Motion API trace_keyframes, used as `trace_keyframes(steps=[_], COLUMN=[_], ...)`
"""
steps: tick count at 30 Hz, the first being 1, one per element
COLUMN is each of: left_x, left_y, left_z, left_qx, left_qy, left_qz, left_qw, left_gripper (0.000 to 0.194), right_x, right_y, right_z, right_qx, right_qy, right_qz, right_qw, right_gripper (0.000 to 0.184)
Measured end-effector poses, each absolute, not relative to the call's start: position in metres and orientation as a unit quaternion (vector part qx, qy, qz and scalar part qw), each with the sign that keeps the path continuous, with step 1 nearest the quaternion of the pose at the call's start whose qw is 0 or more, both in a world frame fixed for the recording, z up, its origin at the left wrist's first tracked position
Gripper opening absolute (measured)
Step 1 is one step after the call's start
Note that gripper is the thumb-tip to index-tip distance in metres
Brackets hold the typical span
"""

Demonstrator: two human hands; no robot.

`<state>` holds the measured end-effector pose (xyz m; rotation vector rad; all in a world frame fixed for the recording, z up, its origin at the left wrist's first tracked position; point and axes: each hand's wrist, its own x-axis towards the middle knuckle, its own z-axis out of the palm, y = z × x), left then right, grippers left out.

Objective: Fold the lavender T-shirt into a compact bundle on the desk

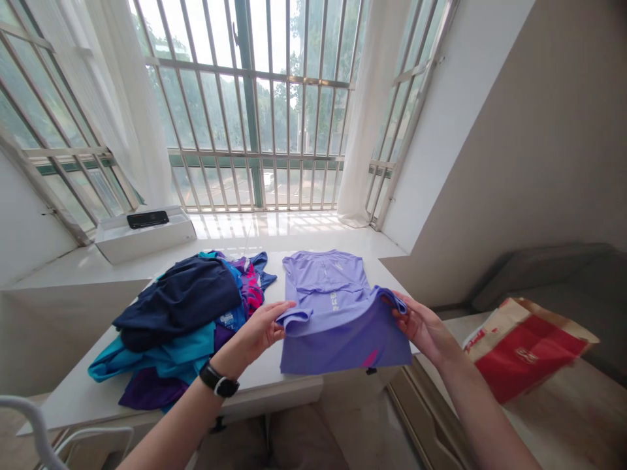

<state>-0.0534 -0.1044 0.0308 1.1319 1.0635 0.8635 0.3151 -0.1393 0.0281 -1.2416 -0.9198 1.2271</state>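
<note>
A person is standing at a white table (pixel 255 372) set against a barred window (pixel 255 111) with sheer white curtains (pixel 142 111), and the daylight is coming in from outside. A white box (pixel 144 238) is sitting on the ledge behind the table with a black phone-like object (pixel 147 219) lying on it. To the right, a red and tan paper bag (pixel 526 349) is lying on a lower surface, off the table. On the left of the table, a pile of clothes (pixel 176 320) in navy, teal, purple and pink is heaped up, just beside the work area.

A lavender T-shirt (pixel 343 346) is lying on the table's near side, collar end flat and away from the person, with its lower part lifted and doubled back. It appears thin, light and soft, so it will likely sag and slide; the two edges look like the best hold.

The left hand (pixel 259 329), wearing a black watch (pixel 219 380), is pinching the shirt's left edge between thumb and curled fingers. The right hand (pixel 421 326) is gripping the right edge, fingers bent over the fabric.
</note>
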Motion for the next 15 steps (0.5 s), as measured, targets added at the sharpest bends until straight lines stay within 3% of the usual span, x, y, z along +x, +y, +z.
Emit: trace_keyframes(steps=[2, 5, 8, 11, 15], left_x=[-0.052, -0.056, -0.063, -0.065, -0.061], left_y=[-0.066, -0.031, -0.018, -0.01, 0.0], left_z=[0.015, -0.012, -0.028, -0.028, -0.018], left_qx=[0.446, 0.502, 0.638, 0.723, 0.757], left_qy=[0.491, 0.558, 0.568, 0.539, 0.518], left_qz=[0.337, 0.301, 0.268, 0.282, 0.283], left_qw=[0.668, 0.588, 0.445, 0.328, 0.279], left_gripper=[0.047, 0.056, 0.055, 0.049, 0.047], right_x=[0.315, 0.322, 0.335, 0.347, 0.352], right_y=[-0.108, -0.083, -0.072, -0.06, -0.041], right_z=[0.015, -0.017, -0.044, -0.054, -0.054], right_qx=[-0.513, -0.536, -0.597, -0.644, -0.67], right_qy=[-0.362, -0.325, -0.373, -0.46, -0.543], right_qz=[0.564, 0.553, 0.468, 0.348, 0.214], right_qw=[0.537, 0.549, 0.534, 0.503, 0.459], right_gripper=[0.032, 0.035, 0.045, 0.043, 0.041])
